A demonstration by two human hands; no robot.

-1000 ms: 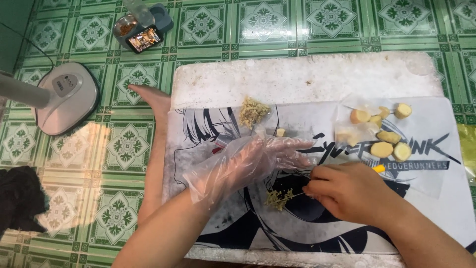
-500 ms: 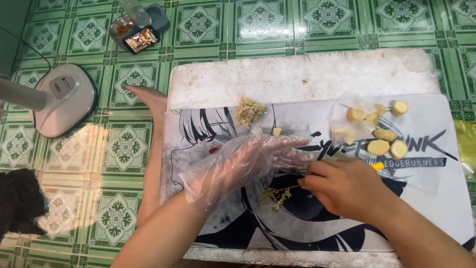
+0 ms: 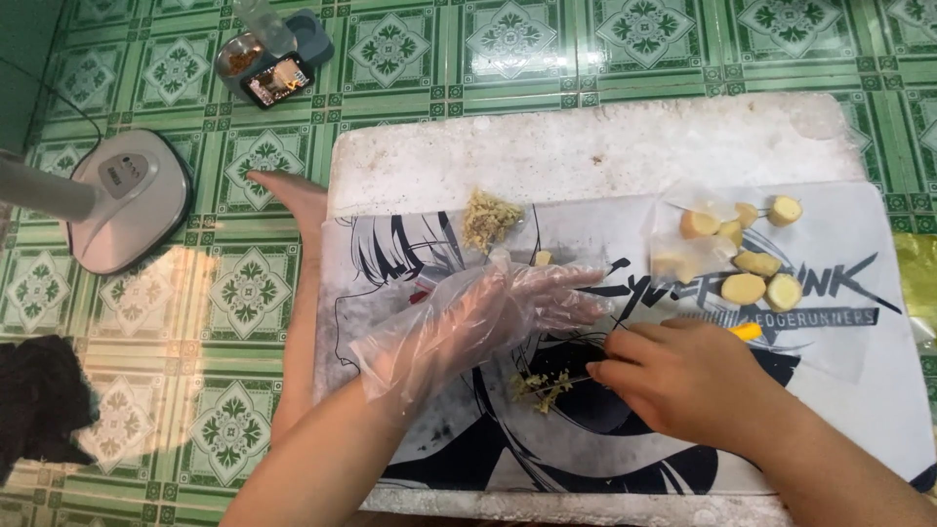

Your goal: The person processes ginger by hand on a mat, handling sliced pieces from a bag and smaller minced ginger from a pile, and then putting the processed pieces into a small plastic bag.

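Left hand [image 3: 488, 317]: in a loose clear plastic glove, fingers stretched out flat and close together, palm down over the middle of the printed mat [image 3: 859, 322]. Fingertips lie just beside the right hand; whether they press anything beneath cannot be told.

Right hand [image 3: 683, 376]: bare, curled, fingers drawn in around a thin dark blade or tool that shows only as a sliver at its fingertips; a bit of yellow-orange handle [image 3: 747, 332] pokes out on its far side. It sits toward the mat's near right part.

Shredded ginger, near pile [image 3: 540, 387]: one small heap, just left of the right hand's fingertips, under the gloved hand's edge.

Shredded ginger, far pile [image 3: 488, 217]: one larger heap at the mat's far edge, left of centre.

Ginger chunks [image 3: 742, 289]: about seven peeled yellow pieces, clustered at the mat's far right part, some on a clear plastic sheet [image 3: 673, 229]. One small loose bit [image 3: 543, 258] lies near the far pile.

White foam board [image 3: 586, 146]: one, under the mat, on the green tiled floor [image 3: 234, 293].

Fan base [image 3: 127, 195]: one, on the floor off the board's left edge.

Small tray with a phone [image 3: 278, 80]: one, beyond the board's far left corner.

Black cloth [image 3: 39, 400]: one, far left.
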